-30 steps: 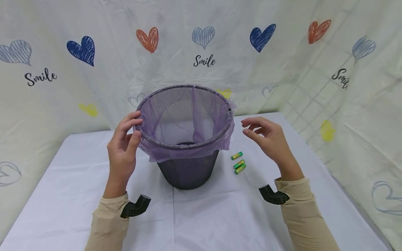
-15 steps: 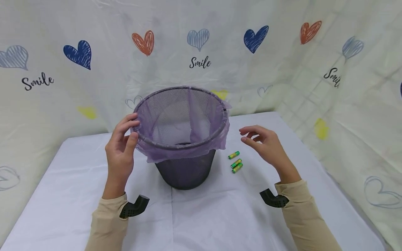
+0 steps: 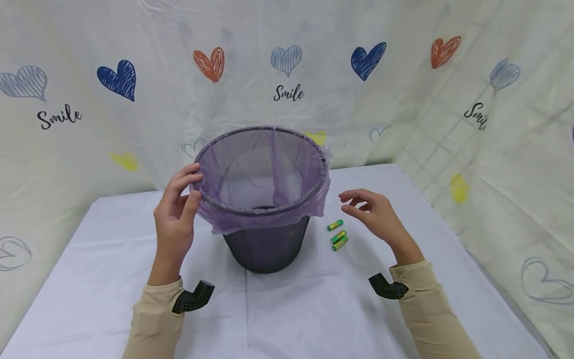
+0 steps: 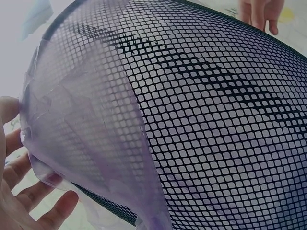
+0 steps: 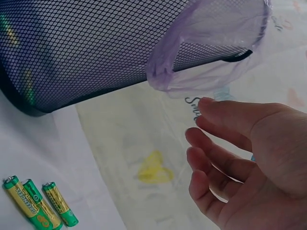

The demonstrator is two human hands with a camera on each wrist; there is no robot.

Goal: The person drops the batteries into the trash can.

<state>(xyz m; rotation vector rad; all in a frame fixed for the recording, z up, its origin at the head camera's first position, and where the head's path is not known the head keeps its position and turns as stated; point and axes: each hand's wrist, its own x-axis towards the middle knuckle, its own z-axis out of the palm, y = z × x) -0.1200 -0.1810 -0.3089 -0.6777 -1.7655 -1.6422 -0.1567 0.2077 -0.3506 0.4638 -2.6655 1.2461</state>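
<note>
A black mesh wastebasket [image 3: 269,249] stands upright, lined with a thin purple plastic bag [image 3: 264,222] folded over its rim. My left hand [image 3: 175,219] touches the rim's left side, its fingers extended and loosely bent; in the left wrist view its fingers [image 4: 33,196] lie against the bag's edge. To the right of the basket, my right hand [image 3: 369,214] hovers with relaxed fingers and holds nothing. Three green and yellow batteries [image 3: 338,236] lie on the table below and left of it. Through the mesh near the base, green-yellow patches [image 5: 29,86] show in the right wrist view.
A white cloth covers the table [image 3: 287,319]. Behind it hangs a pale curtain [image 3: 242,99] printed with hearts and "Smile". Each sleeve cuff carries a black camera mount [image 3: 194,297].
My right hand has come slightly lower and closer to the batteries. The left hand stays at the basket's rim. The head view has shifted a little.
</note>
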